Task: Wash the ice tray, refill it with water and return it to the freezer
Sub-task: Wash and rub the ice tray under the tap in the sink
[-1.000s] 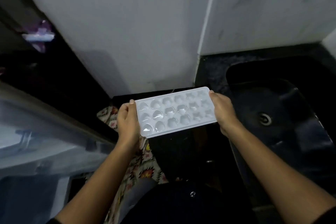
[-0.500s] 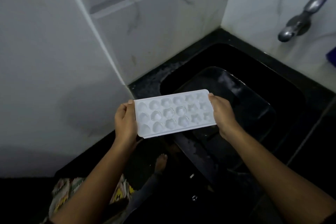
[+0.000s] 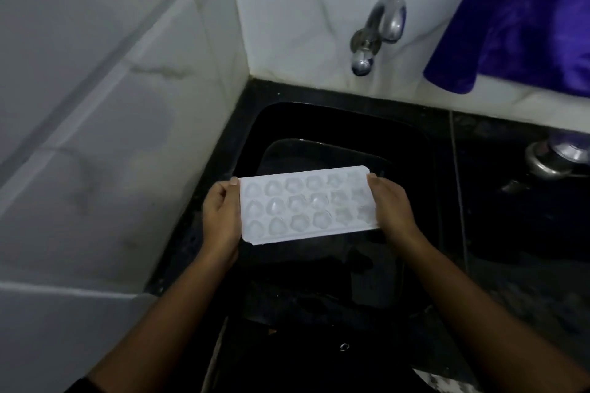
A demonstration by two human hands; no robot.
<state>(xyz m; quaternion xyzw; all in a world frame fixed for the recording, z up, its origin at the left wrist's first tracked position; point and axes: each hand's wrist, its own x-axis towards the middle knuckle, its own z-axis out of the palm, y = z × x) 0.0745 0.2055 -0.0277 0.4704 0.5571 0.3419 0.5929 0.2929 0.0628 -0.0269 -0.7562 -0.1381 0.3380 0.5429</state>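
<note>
Ice tray (image 3: pixel 306 206) held level above sink (image 3: pixel 415 143), gripped at its short ends: left hand (image 3: pixel 220 217) at 9 o'clock, right hand (image 3: pixel 391 207) at 3, fingers curled round the edges. Wash step judged barely begun. Next: tray to be brought under tap (image 3: pixel 380 32) at 12 o'clock, with one hand freed for it.

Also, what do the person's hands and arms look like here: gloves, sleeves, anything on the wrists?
No gloves: the left hand and right hand are bare, with no ring, watch or band visible. Both forearms are uncovered to the frame edge; only a sliver of dark sleeve shows at the left arm's upper end. No markings visible.
</note>
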